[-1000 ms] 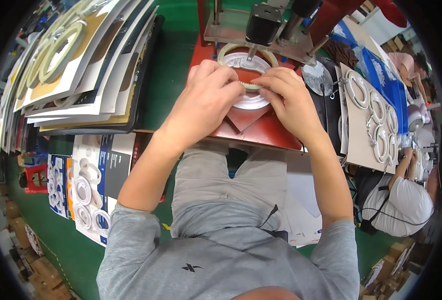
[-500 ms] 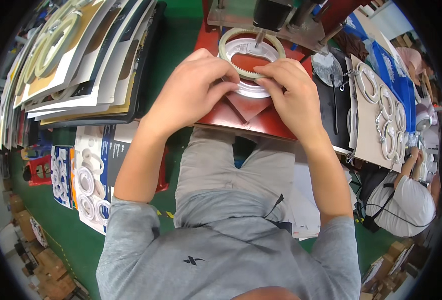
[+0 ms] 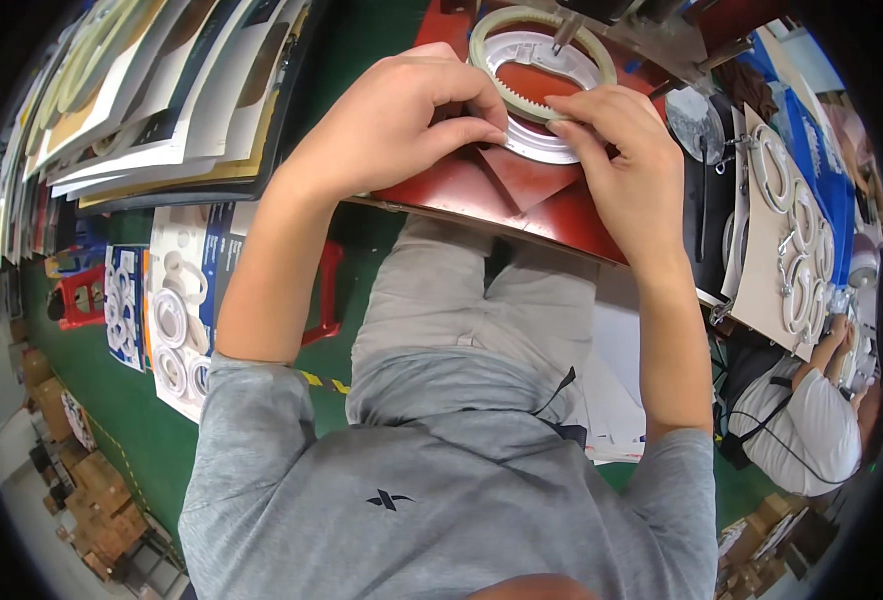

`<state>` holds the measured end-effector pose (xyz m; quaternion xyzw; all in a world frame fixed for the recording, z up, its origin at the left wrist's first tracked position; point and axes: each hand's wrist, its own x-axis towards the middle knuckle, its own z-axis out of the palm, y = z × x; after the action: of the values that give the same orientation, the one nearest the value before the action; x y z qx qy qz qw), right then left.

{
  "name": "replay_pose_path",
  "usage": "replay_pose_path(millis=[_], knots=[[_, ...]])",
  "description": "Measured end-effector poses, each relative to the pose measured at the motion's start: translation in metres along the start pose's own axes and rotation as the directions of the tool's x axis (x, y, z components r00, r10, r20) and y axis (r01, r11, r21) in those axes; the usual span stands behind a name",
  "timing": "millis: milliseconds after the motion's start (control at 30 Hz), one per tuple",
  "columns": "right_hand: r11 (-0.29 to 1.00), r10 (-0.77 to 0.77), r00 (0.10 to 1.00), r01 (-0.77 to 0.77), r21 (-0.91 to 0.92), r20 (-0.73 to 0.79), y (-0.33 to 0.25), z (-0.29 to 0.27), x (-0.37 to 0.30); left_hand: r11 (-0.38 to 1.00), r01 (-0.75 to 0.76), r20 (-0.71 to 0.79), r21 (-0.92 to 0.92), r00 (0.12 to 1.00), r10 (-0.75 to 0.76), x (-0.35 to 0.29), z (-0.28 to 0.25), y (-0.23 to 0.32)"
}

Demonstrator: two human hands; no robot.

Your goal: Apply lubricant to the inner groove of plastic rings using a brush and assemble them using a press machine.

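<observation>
A white plastic ring (image 3: 537, 147) with an inner toothed edge lies on the red machine base (image 3: 442, 190). A cream ring (image 3: 607, 62) sits tilted over it, partly covering it. My left hand (image 3: 402, 115) has thumb and index fingertip close together at the white ring's left rim. From the right, my right hand (image 3: 632, 145) pinches the near edge of the cream ring between thumb and index finger. A metal rod (image 3: 566, 35) of the machine points down into the rings' opening. The fingertips hide parts of both rims.
At the left, a tall stack of cards and sheets (image 3: 192, 110) rests on a black tray. Boards hung with white rings (image 3: 802, 230) and a clear round dish (image 3: 695, 125) stand at the right. A red stool (image 3: 327, 295) is below left; another person (image 3: 802, 410) sits at right.
The view has shifted, so the machine and rings appear farther up and right. Both hands keep their pinched grip at the near side of the rings.
</observation>
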<state>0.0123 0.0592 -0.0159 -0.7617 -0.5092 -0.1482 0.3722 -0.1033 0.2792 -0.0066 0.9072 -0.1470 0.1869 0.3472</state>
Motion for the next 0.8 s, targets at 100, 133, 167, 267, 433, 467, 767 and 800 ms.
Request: replay_pose_path(millis=[100, 133, 167, 267, 433, 467, 767, 800], knots=[[1.0, -0.003, 1.0, 0.003, 0.007, 0.007, 0.0, 0.001, -0.003, 1.0, -0.002, 0.03, 0.023, 1.0, 0.001, -0.001, -0.001, 0.0], [1.0, -0.014, 1.0, 0.014, 0.007, 0.003, 0.001, 0.002, 0.001, 1.0, 0.014, 0.037, 0.022, 0.999, -0.015, 0.0, -0.003, 0.0], [1.0, -0.021, 1.0, 0.021, 0.011, 0.001, 0.001, 0.001, 0.001, 0.999, -0.022, 0.025, 0.032, 0.999, 0.021, 0.0, -0.003, -0.001], [1.0, 0.02, 0.999, -0.02, -0.002, 0.049, 0.0, -0.003, -0.002, 0.994, -0.06, -0.031, 0.092, 0.998, 0.063, -0.006, 0.005, 0.004], [1.0, -0.004, 0.998, 0.004, -0.006, 0.057, -0.002, -0.004, 0.002, 0.934, -0.115, -0.103, 0.338, 0.982, 0.158, -0.025, 0.009, 0.02], [1.0, -0.009, 0.998, 0.009, 0.005, 0.059, -0.001, -0.003, 0.004, 0.944, -0.081, -0.141, 0.32, 0.981, 0.132, -0.032, 0.015, 0.019], [0.991, -0.068, 0.996, 0.073, -0.11, 0.053, -0.009, -0.006, 0.0, 0.988, 0.003, -0.241, 0.155, 0.97, 0.035, -0.036, 0.026, 0.022], [0.989, -0.073, 0.996, 0.079, -0.127, 0.049, -0.011, -0.005, 0.0, 0.99, 0.01, -0.24, 0.141, 0.971, 0.024, -0.038, 0.028, 0.02]])
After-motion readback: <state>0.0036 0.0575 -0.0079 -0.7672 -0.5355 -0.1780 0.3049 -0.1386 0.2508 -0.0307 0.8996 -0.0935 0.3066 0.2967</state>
